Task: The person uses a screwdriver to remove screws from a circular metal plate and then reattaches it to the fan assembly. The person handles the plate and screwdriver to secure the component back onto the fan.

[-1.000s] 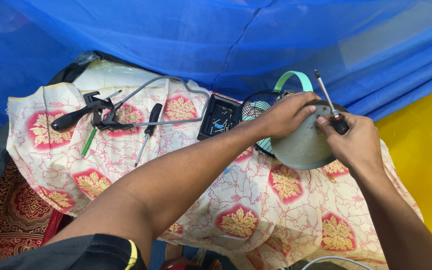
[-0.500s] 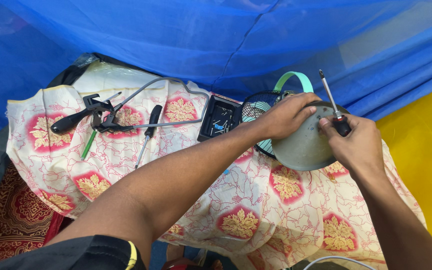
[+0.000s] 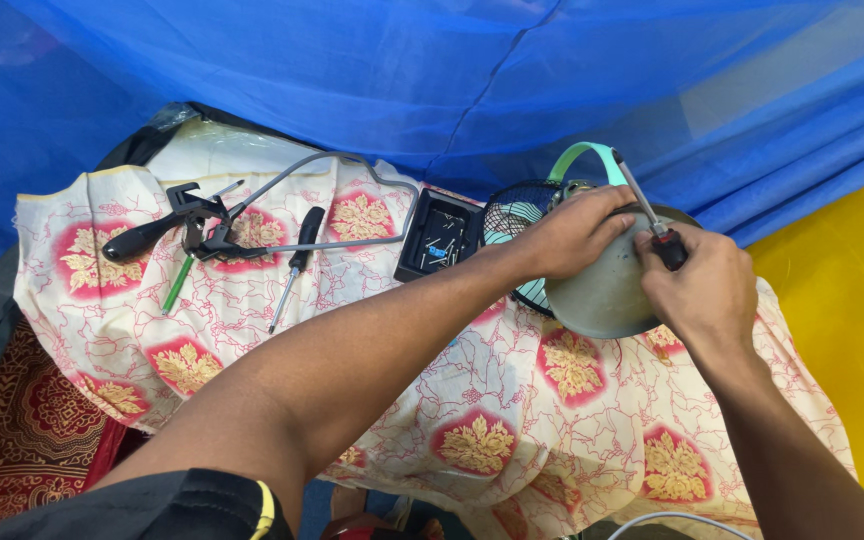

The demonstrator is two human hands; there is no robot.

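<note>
A: Head view, fingers first: what do they hold?

B: Right hand (image 3: 704, 285) fingers are closed around a screwdriver (image 3: 652, 215), its shaft pointing up and away. Left hand (image 3: 574, 232) fingers lie spread and curved over the grey rear housing of a small fan (image 3: 602, 295).

A: Where does the fan lie?

B: On a floral cloth (image 3: 472, 400), with its dark grille and green handle (image 3: 580, 155) facing away. A black box (image 3: 439, 236) sits just beside it; farther left lie a black-handled screwdriver (image 3: 295, 262), a green tool (image 3: 178, 285) and a black clamp (image 3: 187, 222).
</note>
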